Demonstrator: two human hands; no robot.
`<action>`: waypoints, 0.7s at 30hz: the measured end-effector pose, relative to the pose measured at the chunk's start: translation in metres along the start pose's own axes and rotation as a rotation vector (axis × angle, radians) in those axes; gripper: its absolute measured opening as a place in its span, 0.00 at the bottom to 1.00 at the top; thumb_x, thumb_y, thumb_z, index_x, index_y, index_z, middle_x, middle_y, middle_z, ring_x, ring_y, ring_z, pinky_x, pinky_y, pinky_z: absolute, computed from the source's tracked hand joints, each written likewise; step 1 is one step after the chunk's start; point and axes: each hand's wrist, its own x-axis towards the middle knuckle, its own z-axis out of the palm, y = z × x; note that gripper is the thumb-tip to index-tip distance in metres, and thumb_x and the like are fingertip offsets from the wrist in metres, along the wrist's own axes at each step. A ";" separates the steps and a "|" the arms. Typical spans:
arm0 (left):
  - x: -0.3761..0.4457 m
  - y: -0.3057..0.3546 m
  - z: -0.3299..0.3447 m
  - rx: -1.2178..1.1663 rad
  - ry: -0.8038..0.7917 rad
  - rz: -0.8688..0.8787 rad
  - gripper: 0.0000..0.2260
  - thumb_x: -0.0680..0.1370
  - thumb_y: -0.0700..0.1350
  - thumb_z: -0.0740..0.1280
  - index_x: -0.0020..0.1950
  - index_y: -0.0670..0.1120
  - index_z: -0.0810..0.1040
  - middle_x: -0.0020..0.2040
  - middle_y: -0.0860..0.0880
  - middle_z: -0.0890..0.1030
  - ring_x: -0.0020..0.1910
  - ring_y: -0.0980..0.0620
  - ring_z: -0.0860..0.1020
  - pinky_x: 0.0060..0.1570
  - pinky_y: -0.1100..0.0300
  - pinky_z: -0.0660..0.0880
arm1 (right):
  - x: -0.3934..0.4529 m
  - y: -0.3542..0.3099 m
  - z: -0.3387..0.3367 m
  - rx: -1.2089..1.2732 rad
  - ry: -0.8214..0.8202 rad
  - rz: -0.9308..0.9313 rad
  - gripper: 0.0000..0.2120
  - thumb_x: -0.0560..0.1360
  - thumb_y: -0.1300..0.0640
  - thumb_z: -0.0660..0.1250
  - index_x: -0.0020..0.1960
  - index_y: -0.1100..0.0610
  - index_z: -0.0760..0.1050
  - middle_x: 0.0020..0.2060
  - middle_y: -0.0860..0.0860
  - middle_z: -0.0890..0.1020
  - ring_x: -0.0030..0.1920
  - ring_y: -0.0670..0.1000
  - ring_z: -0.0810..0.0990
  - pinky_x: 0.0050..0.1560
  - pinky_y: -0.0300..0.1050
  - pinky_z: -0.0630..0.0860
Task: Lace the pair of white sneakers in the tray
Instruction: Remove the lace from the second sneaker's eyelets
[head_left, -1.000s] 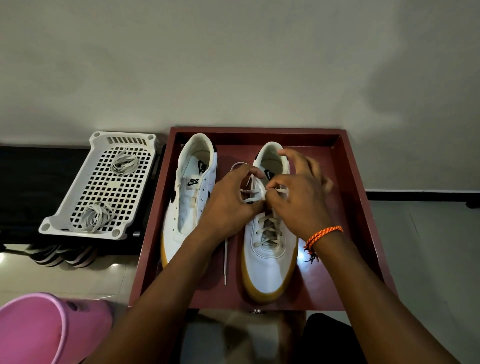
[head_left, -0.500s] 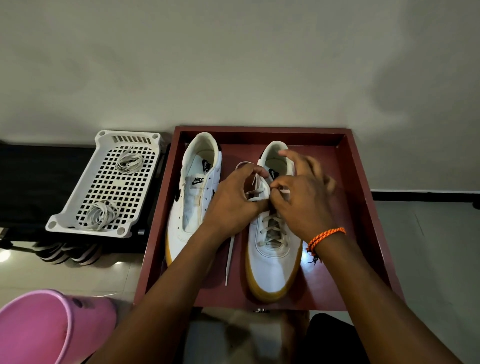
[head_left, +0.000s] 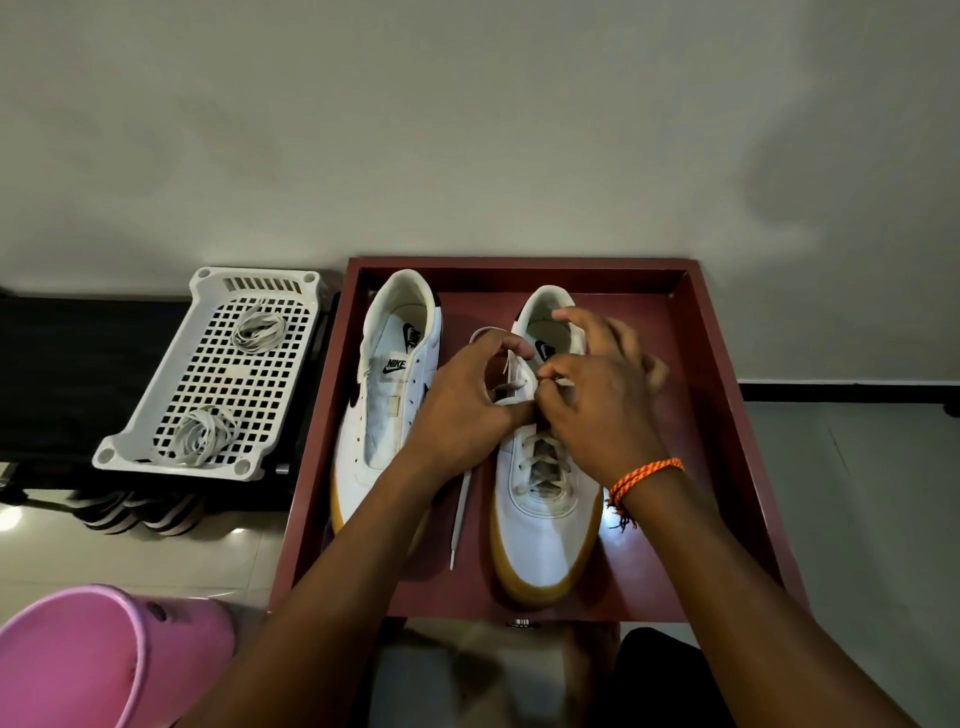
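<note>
Two white sneakers with tan soles stand side by side in a dark red tray (head_left: 727, 395). The left sneaker (head_left: 384, 410) has no lace in it. The right sneaker (head_left: 545, 519) is laced over its lower eyelets with a pale lace (head_left: 543, 467). My left hand (head_left: 462, 410) holds the shoe's upper left side and lace near the top eyelets. My right hand (head_left: 597, 395) pinches the lace tip between thumb and forefinger over the tongue. One loose lace end (head_left: 460, 514) hangs down between the shoes.
A white perforated basket (head_left: 171, 431) to the left of the tray holds two coiled laces (head_left: 257, 327). A pink plastic tub (head_left: 98, 654) sits at the lower left. A pale wall rises behind the tray; glossy floor lies right.
My right hand's fingers have spread and lifted a little while still pinching the lace tip. The left hand stays on the shoe. The view has shifted slightly.
</note>
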 end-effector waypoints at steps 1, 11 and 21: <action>0.000 0.001 0.000 -0.006 -0.001 -0.001 0.21 0.73 0.42 0.81 0.62 0.53 0.79 0.58 0.52 0.85 0.55 0.53 0.85 0.56 0.55 0.83 | 0.001 0.000 -0.003 -0.006 0.006 0.007 0.06 0.72 0.50 0.68 0.40 0.44 0.84 0.73 0.37 0.70 0.73 0.50 0.64 0.63 0.56 0.59; -0.002 0.004 -0.001 -0.045 -0.002 -0.023 0.21 0.74 0.40 0.80 0.63 0.51 0.78 0.56 0.53 0.85 0.56 0.55 0.85 0.54 0.62 0.81 | 0.000 -0.001 0.001 0.051 0.040 0.000 0.10 0.73 0.48 0.65 0.46 0.42 0.85 0.73 0.38 0.70 0.72 0.49 0.63 0.65 0.56 0.59; 0.001 0.003 -0.001 -0.037 -0.020 -0.043 0.23 0.72 0.42 0.83 0.63 0.52 0.79 0.58 0.53 0.84 0.56 0.56 0.84 0.55 0.62 0.81 | 0.005 0.005 -0.012 0.026 0.098 0.068 0.07 0.72 0.50 0.70 0.36 0.47 0.81 0.68 0.39 0.73 0.64 0.51 0.67 0.57 0.51 0.58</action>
